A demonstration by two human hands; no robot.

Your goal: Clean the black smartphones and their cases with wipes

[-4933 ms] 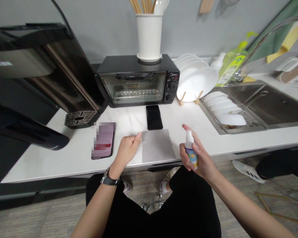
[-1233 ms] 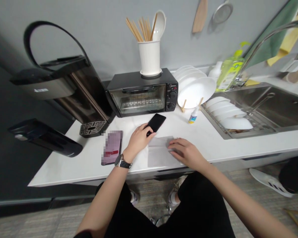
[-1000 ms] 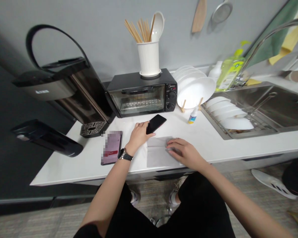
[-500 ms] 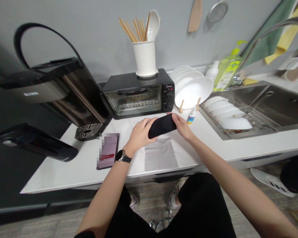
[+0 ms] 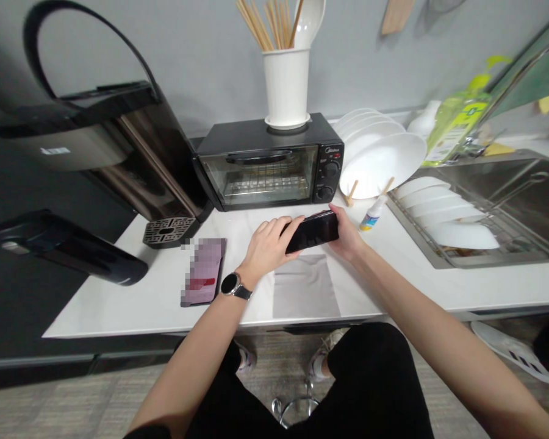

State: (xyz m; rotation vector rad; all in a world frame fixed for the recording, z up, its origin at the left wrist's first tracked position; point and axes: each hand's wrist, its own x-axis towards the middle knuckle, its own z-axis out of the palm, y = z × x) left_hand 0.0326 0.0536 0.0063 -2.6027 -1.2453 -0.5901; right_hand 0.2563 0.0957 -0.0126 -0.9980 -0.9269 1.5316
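A black smartphone (image 5: 315,233) is held sideways just above the counter, its dark, glossy face tilted up toward me. My left hand (image 5: 269,245), with a watch on the wrist, grips the phone's left end, fingers closed over its edge. Around the right end my right hand (image 5: 346,235) is closed. Below the phone a thin grey cloth (image 5: 305,289) lies flat on the white counter (image 5: 251,311). To the right of my right hand stands a small spray bottle (image 5: 373,214) with a blue and yellow label. A second phone (image 5: 205,271), its lit screen partly pixelated, lies left of my left hand.
Behind my hands is a toaster oven (image 5: 265,174) with a white utensil holder (image 5: 287,88) on top. A water dispenser (image 5: 137,164) and a dark flask (image 5: 73,250) stand left. Plates (image 5: 384,164) in a rack and a sink (image 5: 531,183) with bowls are right.
The phone has tilted, so a glossy face shows where a matte black one showed before. Both hands keep hold of it. My view has shifted a little, with the cloth still lying below.
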